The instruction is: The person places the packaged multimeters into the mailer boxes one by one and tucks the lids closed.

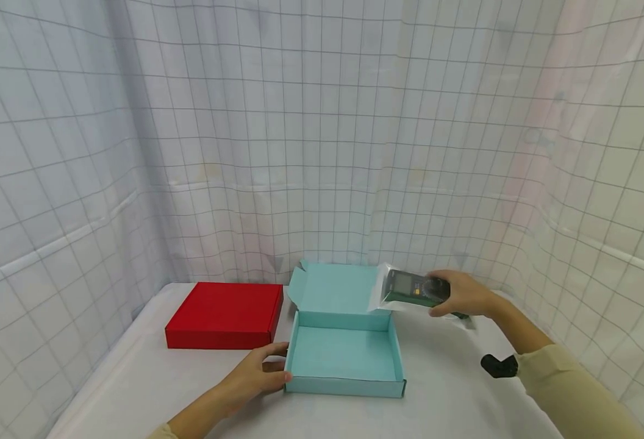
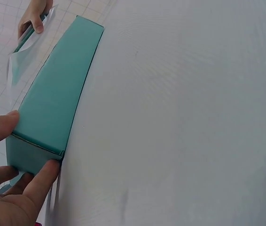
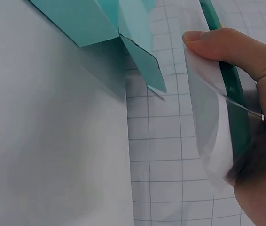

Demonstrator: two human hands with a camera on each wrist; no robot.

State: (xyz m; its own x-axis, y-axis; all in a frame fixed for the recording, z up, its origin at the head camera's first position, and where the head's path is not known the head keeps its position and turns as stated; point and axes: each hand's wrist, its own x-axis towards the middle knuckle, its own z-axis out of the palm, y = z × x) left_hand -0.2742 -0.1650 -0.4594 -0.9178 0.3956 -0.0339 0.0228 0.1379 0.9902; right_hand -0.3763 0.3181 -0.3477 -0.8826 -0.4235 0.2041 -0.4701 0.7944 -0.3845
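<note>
Right hand [image 1: 461, 294]: grasped meter [image 1: 410, 288], partly hidden, right of box [image 1: 346, 386]. Left hand [image 1: 261, 373]: gripped box's side. Red carton [image 1: 225, 310]: sat left of box. Bag [image 1: 377, 294]: masked lid [image 1: 334, 288] corner.

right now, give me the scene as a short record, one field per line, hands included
left hand: grips the teal box at its left side
right hand: grips the multimeter through its clear bag
teal box: lid open, nothing inside
red box: closed, left of the teal box
multimeter: bagged, outside the teal box
</note>
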